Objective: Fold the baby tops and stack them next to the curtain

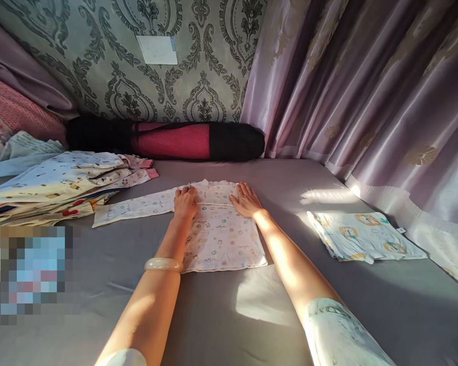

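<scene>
A small white long-sleeved shirt [221,239] with a tiny pastel print lies flat on the bed in front of me. One sleeve stretches out to the left; a fold of cloth crosses the upper chest, which looks like the other sleeve laid inward. My left hand [185,203], a pale bangle at its wrist, has bent fingers closed on the cloth at the left shoulder, by the sleeve seam. On the right shoulder edge my right hand [247,200] rests flat, fingers stretched out. The cloth beneath both palms is hidden.
A folded white garment with lion faces [366,236] lies at right. Several children's clothes [68,178] are heaped at left, near a blurred-out patch. Against the patterned wall lies a black and pink mesh roll [171,140]. Purple curtains [351,76] border the grey sheet [110,290].
</scene>
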Tool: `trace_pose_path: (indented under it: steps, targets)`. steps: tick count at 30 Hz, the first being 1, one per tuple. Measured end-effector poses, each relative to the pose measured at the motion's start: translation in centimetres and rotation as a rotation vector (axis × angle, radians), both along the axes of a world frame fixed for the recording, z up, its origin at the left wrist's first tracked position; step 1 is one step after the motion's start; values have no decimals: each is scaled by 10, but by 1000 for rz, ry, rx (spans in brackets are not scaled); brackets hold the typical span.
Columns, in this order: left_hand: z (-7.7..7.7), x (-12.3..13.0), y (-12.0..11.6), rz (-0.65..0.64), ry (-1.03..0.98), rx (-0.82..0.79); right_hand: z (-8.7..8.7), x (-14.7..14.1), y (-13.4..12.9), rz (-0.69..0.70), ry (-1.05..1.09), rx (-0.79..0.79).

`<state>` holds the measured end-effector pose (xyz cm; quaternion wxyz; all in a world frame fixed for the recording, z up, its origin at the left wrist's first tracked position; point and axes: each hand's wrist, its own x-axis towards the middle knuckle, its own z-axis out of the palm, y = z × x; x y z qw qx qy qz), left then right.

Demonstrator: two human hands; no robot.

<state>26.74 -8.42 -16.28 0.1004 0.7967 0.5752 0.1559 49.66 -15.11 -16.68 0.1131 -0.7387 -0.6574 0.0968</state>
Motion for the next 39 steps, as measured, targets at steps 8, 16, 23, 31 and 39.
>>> trace_pose_path:
  steps: [8, 16, 23, 31, 39]
  targets:
    - [20, 18, -20, 74, 117, 181, 23, -25, 9, -4, -139, -71]
    - [13, 31, -23, -75, 179, -17, 19, -67, 17, 281, -156, -6]
    - [-5, 25, -15, 0, 183, -63, 8, -68, 18, 254, -102, -12]
    - [0, 25, -17, 0, 185, -103, 7, -67, 19, 257, -95, -28]
    - [4, 26, -17, 9, 152, -6, 12, -51, 19, 127, -125, 22]
